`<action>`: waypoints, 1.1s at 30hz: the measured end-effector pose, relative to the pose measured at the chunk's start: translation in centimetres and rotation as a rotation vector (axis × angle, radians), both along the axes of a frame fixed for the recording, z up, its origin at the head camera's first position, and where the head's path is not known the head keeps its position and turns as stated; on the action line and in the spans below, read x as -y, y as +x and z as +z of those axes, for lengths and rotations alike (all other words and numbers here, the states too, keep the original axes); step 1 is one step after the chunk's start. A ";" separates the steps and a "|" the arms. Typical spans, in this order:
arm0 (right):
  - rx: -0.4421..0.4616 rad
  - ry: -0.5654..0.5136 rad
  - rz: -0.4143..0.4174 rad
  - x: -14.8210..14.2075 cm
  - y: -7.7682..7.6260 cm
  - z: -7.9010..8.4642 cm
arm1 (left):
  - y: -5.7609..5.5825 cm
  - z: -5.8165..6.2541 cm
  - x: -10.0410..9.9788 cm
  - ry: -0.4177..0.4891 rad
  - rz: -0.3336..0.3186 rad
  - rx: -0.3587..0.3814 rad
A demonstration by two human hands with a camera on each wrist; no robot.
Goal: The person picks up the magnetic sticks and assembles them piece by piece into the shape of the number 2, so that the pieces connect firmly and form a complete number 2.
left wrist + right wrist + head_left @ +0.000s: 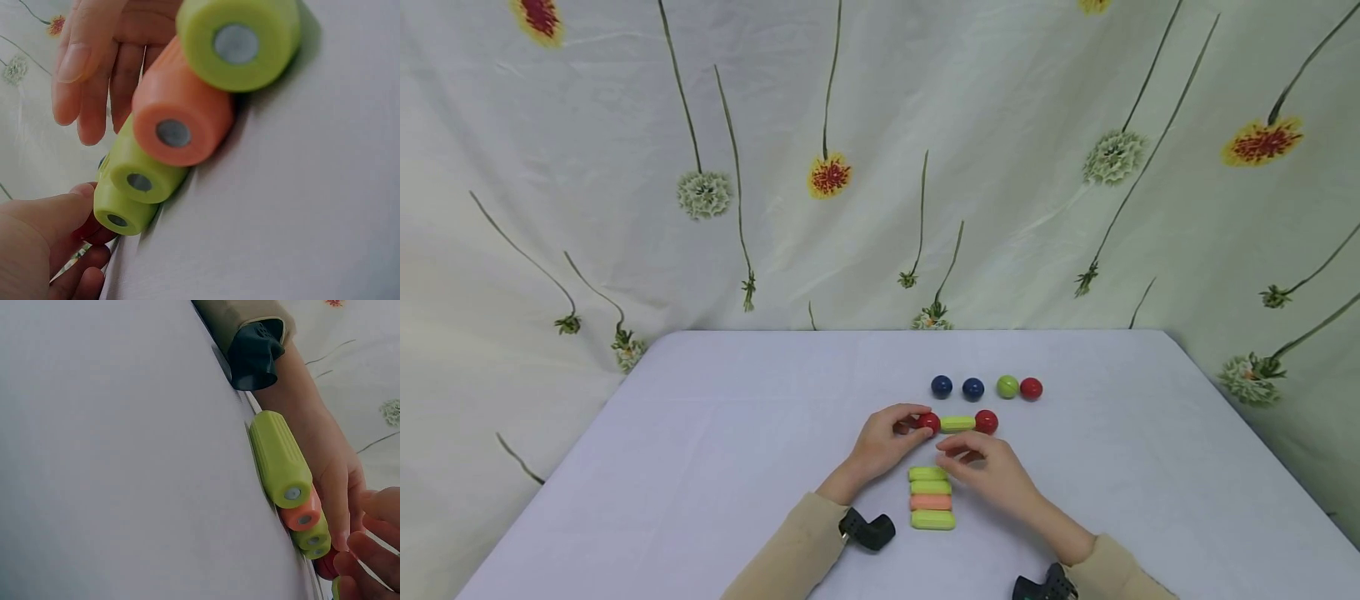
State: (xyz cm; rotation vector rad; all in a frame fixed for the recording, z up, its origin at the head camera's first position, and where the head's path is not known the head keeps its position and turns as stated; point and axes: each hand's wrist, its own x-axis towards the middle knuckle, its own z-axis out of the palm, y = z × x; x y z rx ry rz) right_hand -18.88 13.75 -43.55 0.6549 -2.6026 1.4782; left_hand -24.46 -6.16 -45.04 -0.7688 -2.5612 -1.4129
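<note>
My left hand pinches a shiny red ball between thumb and fingers. This ball sits at the left end of a lime-green ridged rod, and a second red ball is at the rod's right end. Just nearer to me, my right hand hovers with loosely bent fingers and holds nothing. Its fingertips are close to the farthest of the rods in a column: two green rods, a coral rod and a nearest green rod. Grey metal discs show in their ends in the left wrist view.
Behind the hands, a row holds two navy balls, a green ball and another red ball, the last two close together. White cloth covers the table. A flower-print curtain hangs beyond its far edge.
</note>
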 end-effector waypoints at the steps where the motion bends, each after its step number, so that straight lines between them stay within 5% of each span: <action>1: 0.005 0.000 0.013 0.1 0.0 0.0 | 0.0 0.0 0.0 0.001 0.001 0.000; 9: 0.021 -0.003 0.066 0.9 0.2 -0.6 | -0.1 -0.2 0.0 0.012 -0.001 0.012; 33: 0.052 0.118 0.010 1.3 0.2 -1.0 | -0.1 0.0 0.0 -0.006 0.013 0.038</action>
